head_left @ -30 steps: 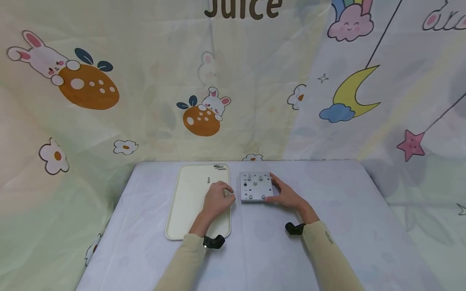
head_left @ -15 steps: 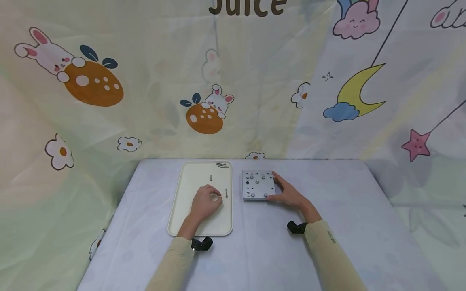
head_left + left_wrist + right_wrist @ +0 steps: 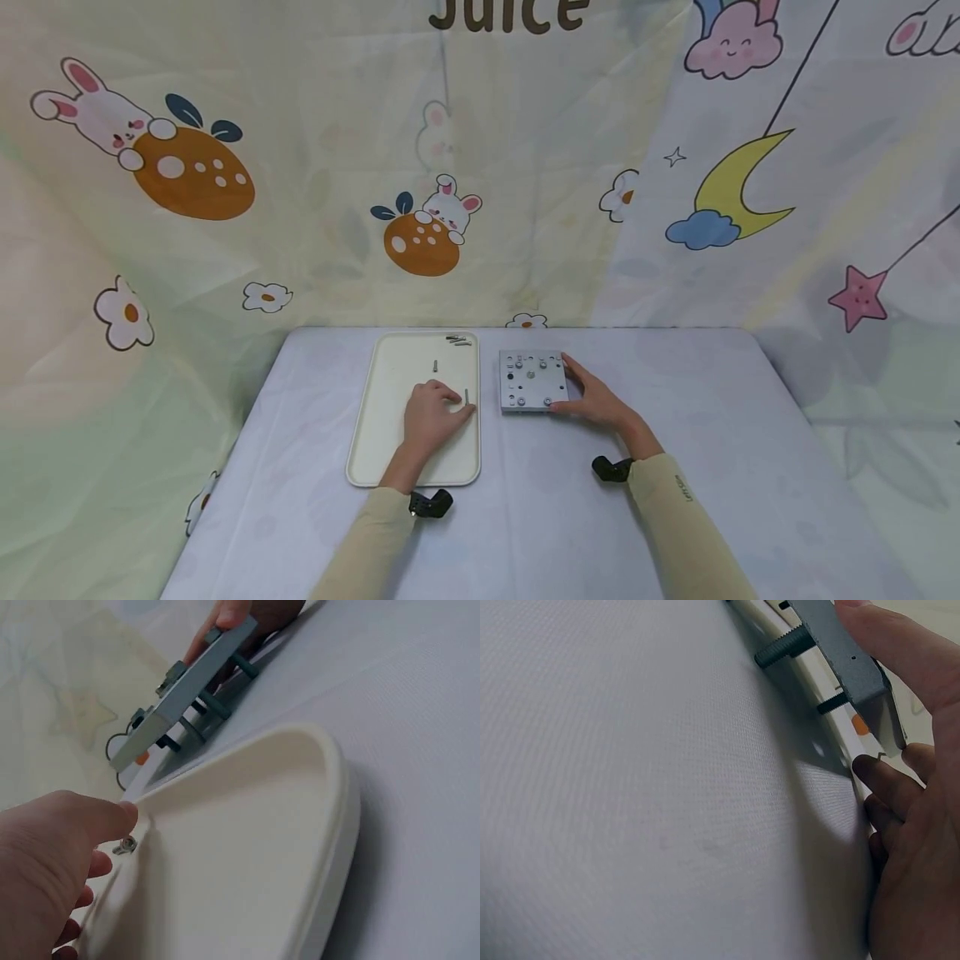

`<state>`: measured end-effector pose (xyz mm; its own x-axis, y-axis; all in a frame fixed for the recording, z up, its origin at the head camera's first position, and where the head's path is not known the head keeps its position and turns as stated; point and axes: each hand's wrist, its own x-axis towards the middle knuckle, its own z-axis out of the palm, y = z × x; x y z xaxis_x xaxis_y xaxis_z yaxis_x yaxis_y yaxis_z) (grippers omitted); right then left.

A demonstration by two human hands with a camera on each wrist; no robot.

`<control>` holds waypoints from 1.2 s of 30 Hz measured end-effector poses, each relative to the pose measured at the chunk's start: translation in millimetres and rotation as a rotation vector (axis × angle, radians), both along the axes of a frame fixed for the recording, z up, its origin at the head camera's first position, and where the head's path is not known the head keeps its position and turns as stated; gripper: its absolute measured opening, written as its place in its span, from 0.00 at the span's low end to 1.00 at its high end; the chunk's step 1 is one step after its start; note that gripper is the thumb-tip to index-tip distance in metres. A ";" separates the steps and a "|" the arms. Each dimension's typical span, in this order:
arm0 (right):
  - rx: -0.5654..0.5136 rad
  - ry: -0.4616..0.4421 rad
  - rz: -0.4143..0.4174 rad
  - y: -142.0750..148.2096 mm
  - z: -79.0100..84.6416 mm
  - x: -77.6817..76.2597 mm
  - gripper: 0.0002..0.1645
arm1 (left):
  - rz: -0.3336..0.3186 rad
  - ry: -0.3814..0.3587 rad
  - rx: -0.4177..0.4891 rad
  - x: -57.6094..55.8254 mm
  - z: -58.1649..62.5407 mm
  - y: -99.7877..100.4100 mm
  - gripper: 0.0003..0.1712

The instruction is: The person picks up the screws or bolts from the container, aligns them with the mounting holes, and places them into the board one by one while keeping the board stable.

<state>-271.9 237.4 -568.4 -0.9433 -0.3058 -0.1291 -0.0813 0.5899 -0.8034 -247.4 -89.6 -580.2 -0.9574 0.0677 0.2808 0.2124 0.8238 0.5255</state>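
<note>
My left hand (image 3: 431,417) is over the cream tray (image 3: 375,450), thumb and forefinger parted beside a small screw (image 3: 467,395) lying near its right rim. In the left wrist view the thumb tip is right at the head of that screw (image 3: 127,844). To the right, my right hand (image 3: 592,404) holds a square silver metal plate (image 3: 532,392) by its right side, thumb at the front corner and fingers behind. Bolt heads and holes dot the top of this plate. Threaded bolts (image 3: 214,703) stick out below it, as the left wrist view shows.
A second screw (image 3: 435,366) lies mid-tray, and several more screws (image 3: 459,339) sit in the far right corner of the tray. White cloth (image 3: 525,517) covers the table. A printed curtain (image 3: 330,208) hangs behind the table's far edge.
My left hand first drew left, uncovering the screw by the tray's right rim, then came back right so its thumb is at that screw. My right hand stays on the plate.
</note>
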 end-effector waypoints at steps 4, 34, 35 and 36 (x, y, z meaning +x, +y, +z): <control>-0.007 -0.002 -0.002 -0.2 0.5 0.5 0.70 | 0.046 0.005 -0.039 -1.2 -0.1 7.0 0.15; -0.025 -0.002 -0.004 -0.9 1.5 1.9 0.70 | 0.081 0.098 0.164 -1.7 6.0 11.4 0.02; -0.021 0.000 -0.005 -0.9 1.5 1.7 0.71 | 0.071 0.099 0.174 -2.6 7.2 12.1 0.02; -0.019 0.001 -0.006 -1.0 1.4 1.4 0.71 | 0.061 0.102 0.179 -3.5 8.7 12.9 0.02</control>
<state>-270.4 236.5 -567.0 -0.9452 -0.3025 -0.1228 -0.0784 0.5754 -0.8141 -251.0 -76.7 -571.5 -0.9243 -0.0498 0.3785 0.2241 0.7320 0.6434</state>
